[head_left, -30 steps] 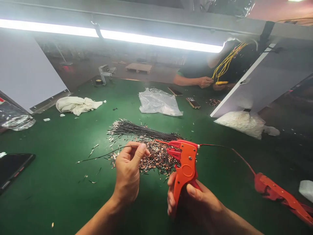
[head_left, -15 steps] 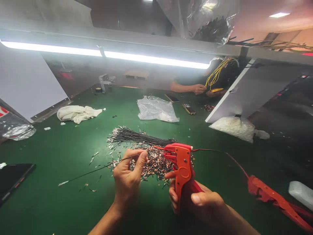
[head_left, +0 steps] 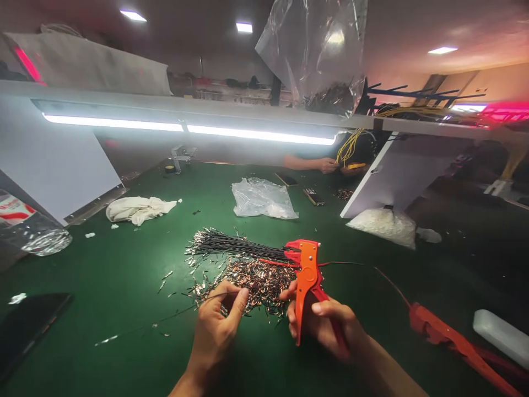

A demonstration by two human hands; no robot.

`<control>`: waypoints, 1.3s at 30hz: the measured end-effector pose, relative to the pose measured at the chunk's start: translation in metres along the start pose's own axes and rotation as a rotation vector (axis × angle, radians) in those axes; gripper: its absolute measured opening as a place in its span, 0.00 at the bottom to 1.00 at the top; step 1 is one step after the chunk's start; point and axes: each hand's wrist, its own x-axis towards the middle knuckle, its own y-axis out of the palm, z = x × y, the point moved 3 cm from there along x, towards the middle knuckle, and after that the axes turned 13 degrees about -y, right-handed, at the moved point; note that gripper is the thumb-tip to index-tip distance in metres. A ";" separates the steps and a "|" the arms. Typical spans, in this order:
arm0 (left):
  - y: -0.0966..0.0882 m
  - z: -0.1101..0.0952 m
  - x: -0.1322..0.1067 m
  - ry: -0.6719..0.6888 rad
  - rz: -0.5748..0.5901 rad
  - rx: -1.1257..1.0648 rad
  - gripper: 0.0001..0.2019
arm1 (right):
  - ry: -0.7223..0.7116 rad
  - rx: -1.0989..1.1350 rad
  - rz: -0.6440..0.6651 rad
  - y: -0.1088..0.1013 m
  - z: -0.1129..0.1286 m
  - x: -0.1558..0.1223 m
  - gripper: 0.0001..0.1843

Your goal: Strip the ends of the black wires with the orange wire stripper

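Observation:
Between thumb and fingertips, my left hand pinches a thin black wire, whose far end at the left carries a silvery terminal. My right hand grips an orange-red wire stripper by its handles, which are spread apart. The stripper's jaws face left, a short way above and right of my left fingers; the pinched wire end is apart from them. Behind my hands lies a bundle of black wires with silvery ends at its left. A heap of wire scraps spreads in front of the bundle.
Another red tool lies at the right beside a white object. A phone, a bottle and a white cloth are at left. A plastic bag lies behind. A co-worker's hands hold yellow wires beyond.
The view has tilted upward. The stripper's handles have spread wider in my right hand. My left hand, with the wire, sits lower relative to the stripper's jaws.

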 end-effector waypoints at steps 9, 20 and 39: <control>-0.003 0.010 -0.019 -0.161 0.160 0.081 0.18 | 0.139 -0.159 0.045 0.009 -0.025 -0.009 0.27; 0.006 0.018 -0.054 -0.170 0.279 0.033 0.21 | 0.084 -0.170 0.089 0.036 -0.048 -0.039 0.23; -0.032 0.027 -0.089 -0.308 0.511 0.130 0.24 | -0.069 -0.700 -0.038 0.038 -0.051 -0.117 0.24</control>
